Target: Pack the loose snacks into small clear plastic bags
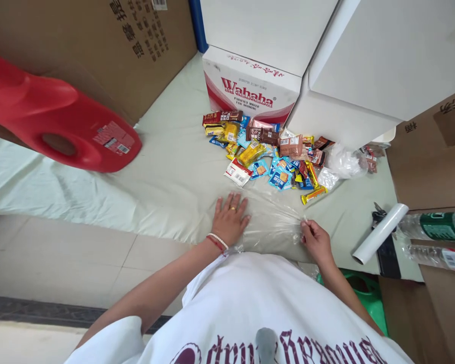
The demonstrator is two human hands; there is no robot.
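Observation:
A clear plastic sheet (pixel 273 222) lies on the pale green cloth (pixel 167 177) in front of me. My left hand (pixel 230 218) presses flat on the sheet's left part, fingers spread, a ring on one finger and bead bracelets at the wrist. My right hand (pixel 314 237) pinches the sheet's right edge, and the film puckers toward the fingers. Just beyond the sheet lies a pile of small wrapped snacks (pixel 273 151) in yellow, blue, brown and red.
A Wahaha water carton (pixel 250 86) stands behind the snacks, white boxes (pixel 364 65) to its right. A red plastic jug (pixel 56 121) lies at left before a large cardboard box (pixel 98 45). A white roll (pixel 379 233), water bottles (pixel 436 226) and crumpled plastic (pixel 343 162) sit at right.

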